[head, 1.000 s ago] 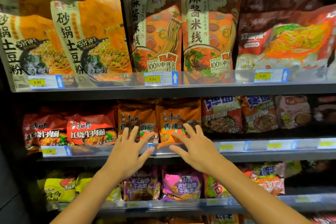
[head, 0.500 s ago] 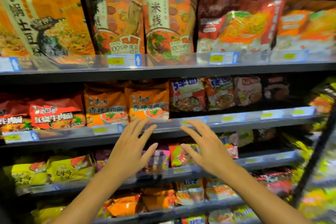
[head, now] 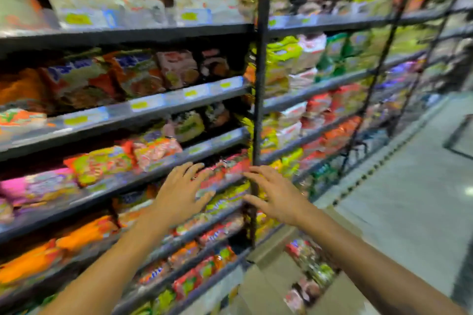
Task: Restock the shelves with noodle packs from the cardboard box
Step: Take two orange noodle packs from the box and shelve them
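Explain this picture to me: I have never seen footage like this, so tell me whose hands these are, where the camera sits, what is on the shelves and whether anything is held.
There is no machine here. A person wears a camera on the head, looking forward and down, so you see their own two bare arms. The left hand and the right hand are both empty, fingers spread, reaching out in front of the shelves. The shelves are stocked with colourful noodle packs, with yellow price tags along the edges. Lower right, on the floor, stands an open cardboard box with more packs inside. The picture is blurred, so labels cannot be read.
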### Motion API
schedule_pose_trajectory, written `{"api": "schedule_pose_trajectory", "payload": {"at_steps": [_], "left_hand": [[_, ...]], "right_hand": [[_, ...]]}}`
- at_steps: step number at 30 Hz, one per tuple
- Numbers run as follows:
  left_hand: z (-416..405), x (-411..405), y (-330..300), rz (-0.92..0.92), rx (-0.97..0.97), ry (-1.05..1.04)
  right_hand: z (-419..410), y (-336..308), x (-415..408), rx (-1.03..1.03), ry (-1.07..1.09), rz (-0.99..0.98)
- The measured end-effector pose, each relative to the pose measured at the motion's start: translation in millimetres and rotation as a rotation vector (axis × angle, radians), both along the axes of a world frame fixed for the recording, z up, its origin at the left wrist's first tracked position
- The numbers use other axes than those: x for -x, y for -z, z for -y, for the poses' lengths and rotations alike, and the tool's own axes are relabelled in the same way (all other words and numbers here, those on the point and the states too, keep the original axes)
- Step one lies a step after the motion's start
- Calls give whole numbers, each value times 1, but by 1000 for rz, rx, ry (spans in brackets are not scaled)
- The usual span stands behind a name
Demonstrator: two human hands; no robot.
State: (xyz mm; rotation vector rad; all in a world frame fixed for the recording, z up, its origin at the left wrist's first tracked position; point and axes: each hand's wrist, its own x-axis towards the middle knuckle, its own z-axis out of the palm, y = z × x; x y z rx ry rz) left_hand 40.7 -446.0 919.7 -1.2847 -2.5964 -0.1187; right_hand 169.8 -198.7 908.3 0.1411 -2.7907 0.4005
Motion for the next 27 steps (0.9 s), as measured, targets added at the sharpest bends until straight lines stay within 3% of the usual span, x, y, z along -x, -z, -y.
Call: {"api": "schedule_pose_trajectory", "payload": {"at_steps": [6,12,22,27], "left_hand": [[-108,-59,47,97,32,170],[-206,-84,87,207,136,242],[-362,-40,189,402,224,324],[-418,-16,225,546,318,228]], "right_hand": [[-103,35,-102,35,157,88],[-184,73,-151,97,336,225],[-321,122,-146,179,496,471],[-389,146,-110,232,509,575]]}}
